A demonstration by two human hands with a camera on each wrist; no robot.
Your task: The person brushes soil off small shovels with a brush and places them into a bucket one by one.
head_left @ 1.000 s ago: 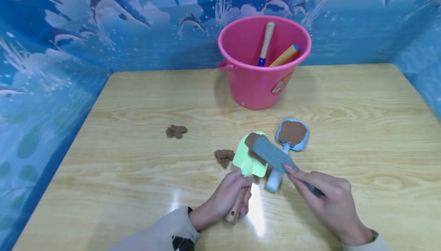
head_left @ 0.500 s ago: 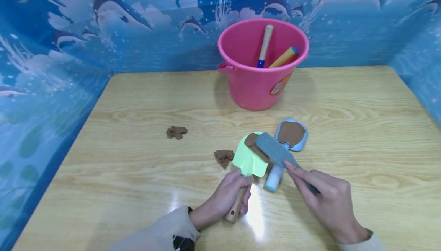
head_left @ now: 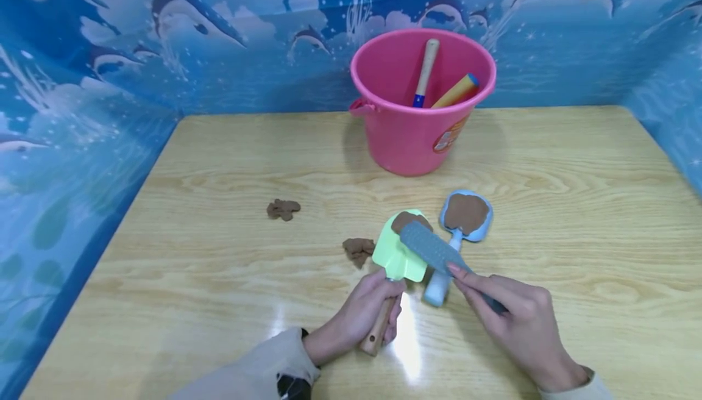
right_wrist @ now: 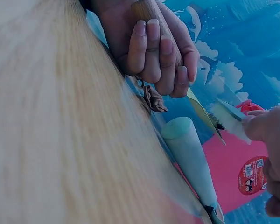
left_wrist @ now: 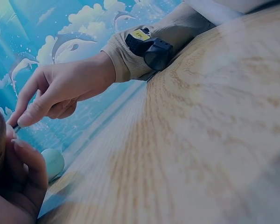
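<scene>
My left hand (head_left: 373,305) grips the wooden handle of a light green toy shovel (head_left: 397,263), its blade pointing away from me. Brown clay-like material (head_left: 408,221) lies near the blade's tip, partly hidden by a grey-blue brush (head_left: 428,246). The right hand (head_left: 515,321) pinches this brush by its handle, and white bristles show on its underside in the right wrist view. Beside the green blade lies a small blue shovel (head_left: 485,224) with brown material filling its scoop. Its pale blue handle (right_wrist: 189,156) passes partly under the brush and stands out close in the right wrist view.
One brown lump (head_left: 359,250) sits just left of the green blade, another (head_left: 283,209) farther left. At the back a pink bucket (head_left: 406,144) holds a white-and-blue handle (head_left: 426,71) and a yellow one (head_left: 457,91). Dolphin-printed blue sheeting (head_left: 247,71) encloses the wooden table (head_left: 219,162).
The brush shifted right across the green shovel's blade, then came back left over it. Brown material along the blade's right side is now covered by the brush. My left hand keeps its place.
</scene>
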